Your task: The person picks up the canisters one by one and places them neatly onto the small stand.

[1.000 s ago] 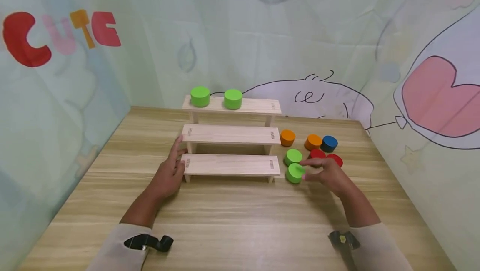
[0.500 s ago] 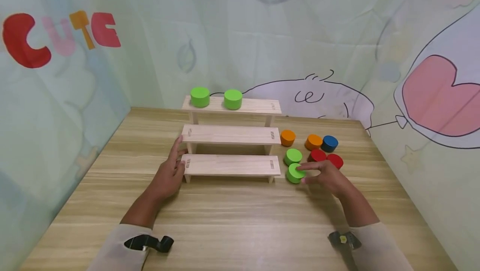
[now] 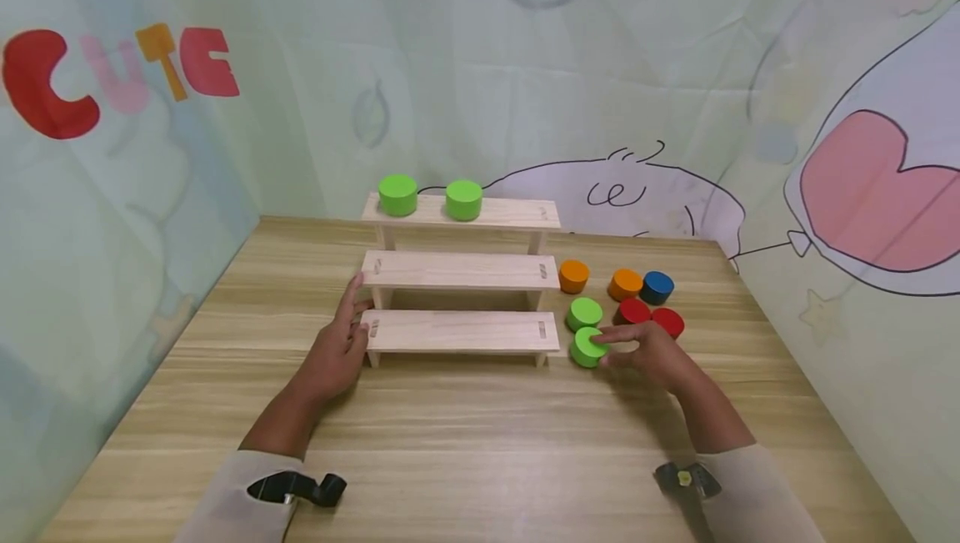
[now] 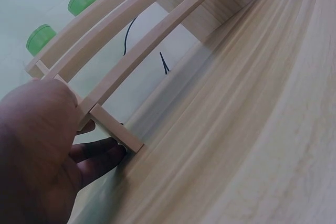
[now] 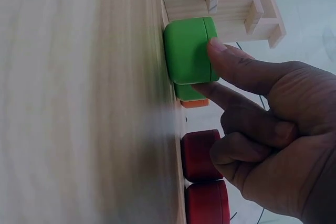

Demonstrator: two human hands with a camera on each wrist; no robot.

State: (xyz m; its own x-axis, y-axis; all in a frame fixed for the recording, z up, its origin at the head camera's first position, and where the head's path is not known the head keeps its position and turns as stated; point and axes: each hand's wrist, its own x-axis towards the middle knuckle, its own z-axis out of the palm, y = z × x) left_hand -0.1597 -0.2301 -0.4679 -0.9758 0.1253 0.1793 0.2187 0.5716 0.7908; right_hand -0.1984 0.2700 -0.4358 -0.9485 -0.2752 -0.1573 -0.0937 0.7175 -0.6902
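The right grip [image 3: 651, 353] pinches a squat green cylinder [image 3: 583, 351] on the wood-grained counter [image 3: 480, 443]; the left grip [image 3: 337, 355], fingers loosely extended, touches a pale three-tiered wooden stand [image 3: 461, 270].

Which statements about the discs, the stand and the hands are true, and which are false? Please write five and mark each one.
1. Two green discs are on the top shelf. True.
2. The right hand pinches an orange disc. False: the right hand pinches the front green disc.
3. The left hand is at the left end of the stand. True.
4. The blue disc is on the bottom shelf. False: the blue disc is on the table, right of the stand.
5. There are three red discs. False: there are two red discs, both on the table.
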